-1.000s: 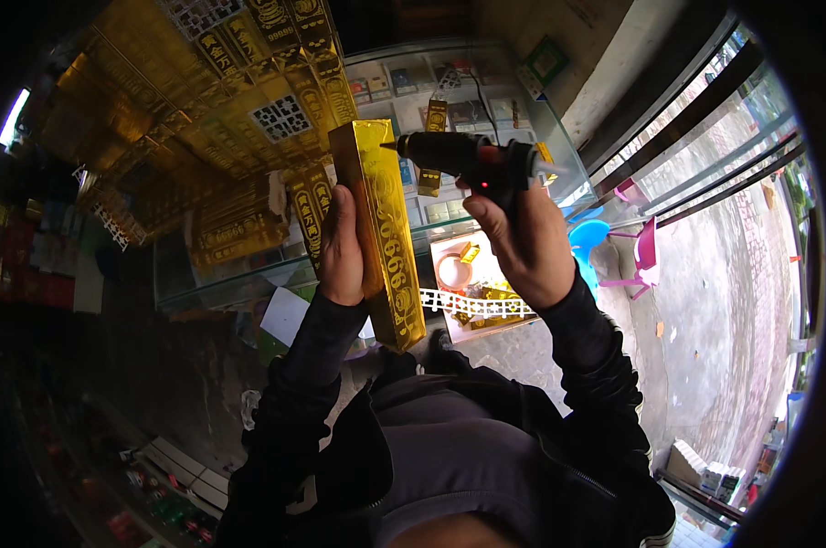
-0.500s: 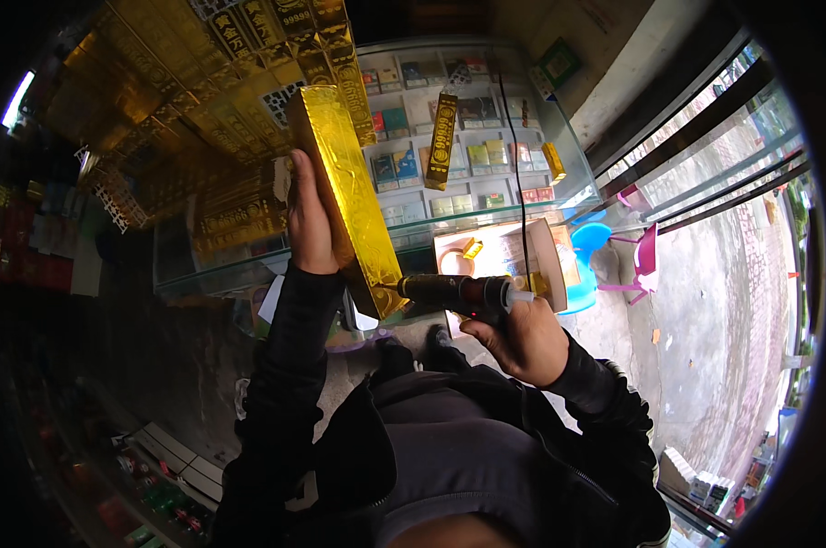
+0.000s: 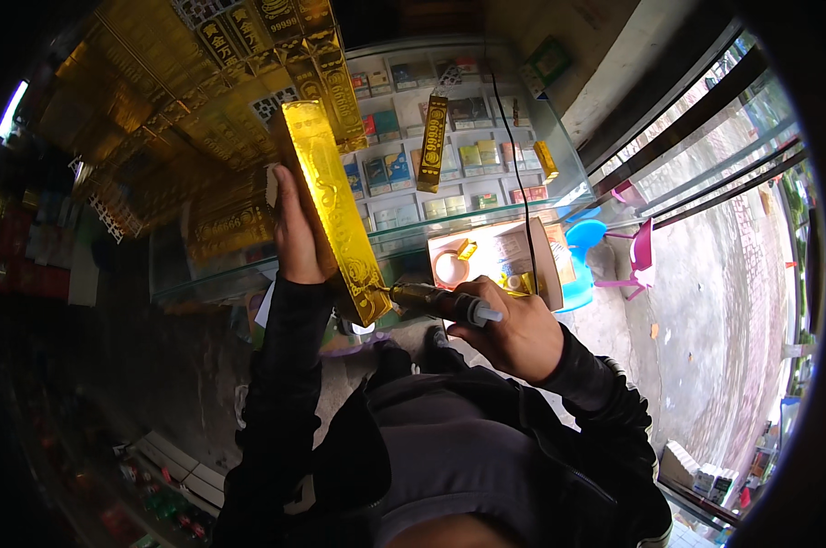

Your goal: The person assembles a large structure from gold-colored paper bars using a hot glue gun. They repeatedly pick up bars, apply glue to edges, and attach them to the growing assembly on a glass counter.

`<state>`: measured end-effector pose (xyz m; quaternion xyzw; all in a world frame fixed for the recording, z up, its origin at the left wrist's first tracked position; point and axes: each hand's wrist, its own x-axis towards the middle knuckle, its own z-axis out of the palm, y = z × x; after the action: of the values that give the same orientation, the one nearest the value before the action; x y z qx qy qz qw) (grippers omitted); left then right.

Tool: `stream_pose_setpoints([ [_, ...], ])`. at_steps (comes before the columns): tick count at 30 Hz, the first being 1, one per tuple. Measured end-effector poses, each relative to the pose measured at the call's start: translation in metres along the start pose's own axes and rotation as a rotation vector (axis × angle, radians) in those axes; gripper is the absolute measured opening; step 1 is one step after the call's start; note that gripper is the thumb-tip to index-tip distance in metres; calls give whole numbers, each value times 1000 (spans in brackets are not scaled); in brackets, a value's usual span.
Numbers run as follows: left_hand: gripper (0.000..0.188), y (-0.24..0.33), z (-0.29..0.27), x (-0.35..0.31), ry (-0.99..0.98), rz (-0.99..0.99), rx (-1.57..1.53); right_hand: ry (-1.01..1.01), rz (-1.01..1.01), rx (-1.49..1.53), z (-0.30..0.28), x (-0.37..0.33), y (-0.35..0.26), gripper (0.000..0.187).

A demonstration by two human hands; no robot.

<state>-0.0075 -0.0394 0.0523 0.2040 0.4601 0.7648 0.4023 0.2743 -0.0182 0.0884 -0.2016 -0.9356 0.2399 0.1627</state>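
A long gold foil paper box (image 3: 326, 196) is tilted up in front of me, gripped along its left side by my left hand (image 3: 301, 239). My right hand (image 3: 523, 336) is wrapped round a black hot glue gun (image 3: 422, 298). From the rear of the gun a whitish glue stick (image 3: 488, 315) sticks out. The gun's nozzle is at the box's lower right corner; whether it touches is too small to tell. My left fingers behind the box are hidden.
Gold foil boxes (image 3: 203, 119) are stacked at the far left on a glass display counter (image 3: 386, 236) holding small packs. On the glass lies a gold strip-like box (image 3: 433, 146). A black cord (image 3: 513, 146) runs past an open carton (image 3: 550, 265). Blue and pink stools (image 3: 585, 242) stand right.
The gold box has shifted slightly left and down. My right hand has turned the glue gun, so its rear end now sits lower and nearer me, with the nozzle still by the box's lower end.
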Motion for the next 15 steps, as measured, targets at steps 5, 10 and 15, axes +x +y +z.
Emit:
stream_pose_setpoints([
  [5,53,2,-21,1,43,10,-120,243,129,207,5,16,56,33],
  [10,59,-4,-44,-7,136,-28,-71,662,645,1447,55,67,198,34],
  [15,62,-12,-54,-17,293,-112,-8,971,873,1540,110,74,310,38],
])
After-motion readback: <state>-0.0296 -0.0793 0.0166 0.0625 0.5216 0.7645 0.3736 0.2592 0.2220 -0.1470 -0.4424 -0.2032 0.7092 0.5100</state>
